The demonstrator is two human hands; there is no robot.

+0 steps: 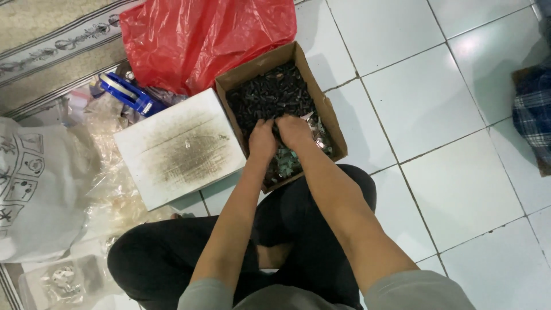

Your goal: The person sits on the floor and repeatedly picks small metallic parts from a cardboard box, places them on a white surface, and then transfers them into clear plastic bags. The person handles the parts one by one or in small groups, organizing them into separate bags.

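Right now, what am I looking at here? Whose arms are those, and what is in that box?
The picture comes from a camera worn on a person's head, looking down, so you see their own arms and their crossed legs in black trousers. They sit on a white tiled floor. Both the left hand and the right hand are dug into a cardboard box full of small dark pieces; whether they grip any is hidden. Beside the box lies a smudged white board. Behind it are a red plastic bag and a blue tape dispenser. A white bag lies at the left.
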